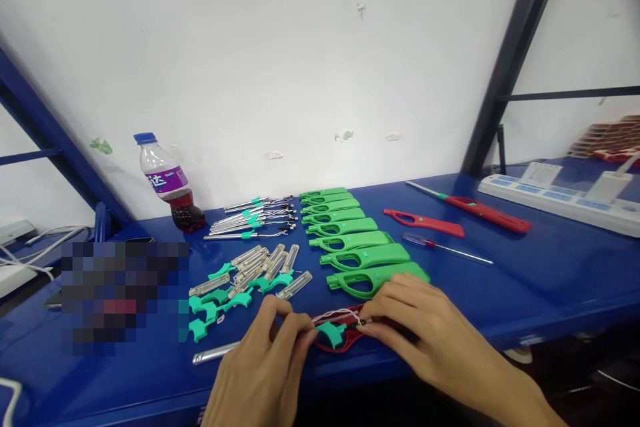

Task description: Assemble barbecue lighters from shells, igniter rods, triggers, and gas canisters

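At the table's near edge lies an open red lighter shell (pixel 351 340), with a teal trigger (pixel 331 333) and white wires (pixel 327 315) inside it. A metal lighter tube (pixel 215 353) sticks out to its left. My left hand (pixel 265 353) pinches the tube end of the shell, the fingertips beside the trigger. My right hand (pixel 425 327) is closed at the shell's other end, thumb and finger together on a wire end and a small dark part. Its palm hides the rest of the shell. Behind it stretches a row of green lighter shells (pixel 365 257).
Left of centre lie loose teal triggers (pixel 240 300), clear fuel tanks (pixel 295 285) and metal tubes with wires (pixel 235 235). A red half shell (pixel 435 223), a screwdriver (pixel 460 253), a red lighter (pixel 485 213) and a power strip (pixel 565 203) are right. A bottle (pixel 167 180) stands back left.
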The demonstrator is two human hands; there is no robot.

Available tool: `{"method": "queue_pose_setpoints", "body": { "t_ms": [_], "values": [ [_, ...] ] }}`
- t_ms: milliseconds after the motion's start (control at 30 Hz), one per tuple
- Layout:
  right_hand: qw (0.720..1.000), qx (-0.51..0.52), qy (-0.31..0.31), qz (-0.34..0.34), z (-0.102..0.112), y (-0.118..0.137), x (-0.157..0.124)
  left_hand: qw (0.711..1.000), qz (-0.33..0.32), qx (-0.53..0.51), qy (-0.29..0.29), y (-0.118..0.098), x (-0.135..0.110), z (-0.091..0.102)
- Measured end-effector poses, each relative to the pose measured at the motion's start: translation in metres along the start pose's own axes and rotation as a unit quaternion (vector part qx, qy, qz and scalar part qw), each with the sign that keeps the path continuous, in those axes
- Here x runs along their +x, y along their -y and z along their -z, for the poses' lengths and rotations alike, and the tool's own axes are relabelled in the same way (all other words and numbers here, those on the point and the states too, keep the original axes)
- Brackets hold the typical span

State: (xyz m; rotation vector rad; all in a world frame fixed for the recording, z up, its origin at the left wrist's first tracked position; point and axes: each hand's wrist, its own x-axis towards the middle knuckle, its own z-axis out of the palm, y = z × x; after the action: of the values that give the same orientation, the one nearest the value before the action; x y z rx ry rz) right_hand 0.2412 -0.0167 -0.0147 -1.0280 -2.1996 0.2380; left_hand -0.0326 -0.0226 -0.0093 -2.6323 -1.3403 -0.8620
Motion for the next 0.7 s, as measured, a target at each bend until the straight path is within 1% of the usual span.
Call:
{"method": "queue_pose_setpoints", "body": {
  "t_ms": [167,267,367,467,567,700],
  "values": [
    [1.000,-0.002,-0.007,0.008,-0.001,-0.001,0.000,1.000,-0.001,-0.023,-0.012,0.000,0.003,-0.007],
    [1.000,-0.008,-0.013,0.013,-0.002,-0.002,-0.001,0.999,-0.022,-0.029,-0.020,0.001,0.005,-0.012],
    [1.000,-0.013,-0.014,0.024,-0.003,-0.002,0.000,0.998,-0.050,0.000,-0.029,0.001,0.007,-0.013],
    [0.999,-0.015,-0.014,0.036,-0.002,-0.003,0.000,0.995,-0.077,0.054,-0.025,0.000,0.009,-0.012],
    [0.999,-0.019,-0.017,0.041,-0.002,-0.003,0.001,0.992,-0.090,0.082,-0.023,0.000,0.011,-0.011],
    [0.999,-0.024,-0.018,0.046,-0.002,-0.003,0.002,0.995,-0.087,0.042,-0.015,0.003,0.012,-0.013]
  ]
}}
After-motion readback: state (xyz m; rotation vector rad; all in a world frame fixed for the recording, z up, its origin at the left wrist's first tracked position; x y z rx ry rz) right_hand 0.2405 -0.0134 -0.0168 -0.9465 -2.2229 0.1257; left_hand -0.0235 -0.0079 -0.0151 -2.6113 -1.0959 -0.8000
